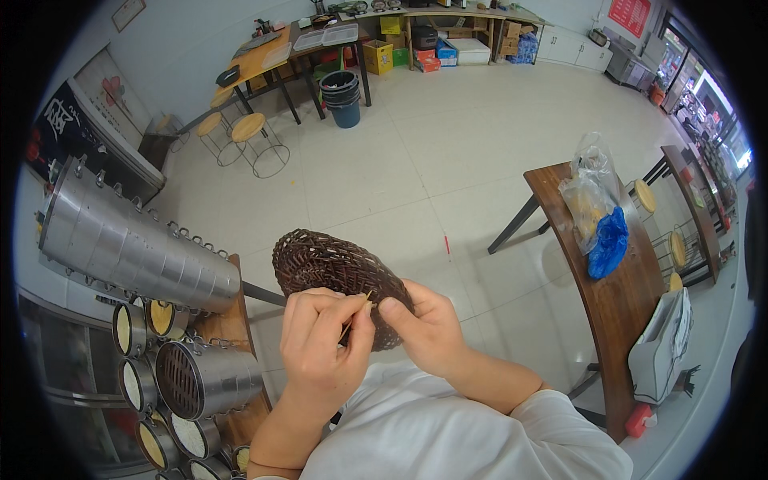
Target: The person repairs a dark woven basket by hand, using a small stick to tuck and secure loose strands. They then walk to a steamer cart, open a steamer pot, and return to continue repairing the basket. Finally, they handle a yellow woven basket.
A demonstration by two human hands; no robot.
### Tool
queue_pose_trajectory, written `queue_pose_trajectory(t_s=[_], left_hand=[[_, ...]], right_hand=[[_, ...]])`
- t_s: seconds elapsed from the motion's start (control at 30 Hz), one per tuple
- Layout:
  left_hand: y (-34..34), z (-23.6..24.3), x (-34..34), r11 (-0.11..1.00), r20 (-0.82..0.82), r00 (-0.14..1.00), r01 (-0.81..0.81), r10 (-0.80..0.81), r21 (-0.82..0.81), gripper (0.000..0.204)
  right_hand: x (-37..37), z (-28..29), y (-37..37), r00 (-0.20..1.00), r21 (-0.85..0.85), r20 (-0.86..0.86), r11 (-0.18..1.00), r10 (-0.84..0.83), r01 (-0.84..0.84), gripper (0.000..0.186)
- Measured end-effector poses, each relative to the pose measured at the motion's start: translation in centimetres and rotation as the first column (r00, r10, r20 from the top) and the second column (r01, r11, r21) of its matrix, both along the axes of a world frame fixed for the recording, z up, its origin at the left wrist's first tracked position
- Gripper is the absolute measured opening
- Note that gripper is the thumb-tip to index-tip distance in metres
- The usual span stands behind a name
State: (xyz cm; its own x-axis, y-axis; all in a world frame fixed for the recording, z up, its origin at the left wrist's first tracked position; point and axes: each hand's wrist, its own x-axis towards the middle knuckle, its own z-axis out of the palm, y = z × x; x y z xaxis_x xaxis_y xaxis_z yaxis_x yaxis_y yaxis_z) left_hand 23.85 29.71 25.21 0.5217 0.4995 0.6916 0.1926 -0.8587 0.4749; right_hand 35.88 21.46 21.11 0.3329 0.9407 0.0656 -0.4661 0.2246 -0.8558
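A dark brown woven basket (330,262) is held tilted up in front of my chest. My right hand (430,330) grips its right edge, thumb pressed on the near side and the other fingers hidden behind the weave. At the basket's near side, my left hand (324,342) is closed in a pinch. A thin yellowish strip (369,296) shows at the tips of its thumb and forefinger, close to my right thumb. Part of the weave is hidden behind my left fingers.
Stacked metal steamer pots (144,240) and round metal containers (196,376) crowd the left table. On the right, a wooden table (616,336) carries clear and blue plastic bags (610,244). Stools (250,128) and nested buckets (344,108) stand farther off.
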Motion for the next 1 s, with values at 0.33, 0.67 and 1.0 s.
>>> queue_pose_trajectory(t_s=[0.33, 0.67, 1.0], left_hand=[[0.57, 0.15, -0.31, 0.996, -0.026, 0.998, 0.047, -0.049, -0.078, 0.017], [0.60, 0.42, -0.25, 0.986, 0.019, 0.996, 0.084, -0.082, -0.142, 0.018], [0.10, 0.14, 0.26, 0.999, -0.012, 1.000, -0.007, 0.006, -0.033, 0.022]], right_hand=[[0.40, -0.17, -0.29, 0.997, -0.047, 0.082, 0.999, 0.006, -0.003, 0.032], [0.57, -0.45, 0.17, 0.998, 0.021, -0.067, 1.000, 0.021, -0.019, 0.031], [0.55, 0.20, 0.07, 1.000, 0.017, -0.018, 1.000, 0.004, -0.004, 0.030]])
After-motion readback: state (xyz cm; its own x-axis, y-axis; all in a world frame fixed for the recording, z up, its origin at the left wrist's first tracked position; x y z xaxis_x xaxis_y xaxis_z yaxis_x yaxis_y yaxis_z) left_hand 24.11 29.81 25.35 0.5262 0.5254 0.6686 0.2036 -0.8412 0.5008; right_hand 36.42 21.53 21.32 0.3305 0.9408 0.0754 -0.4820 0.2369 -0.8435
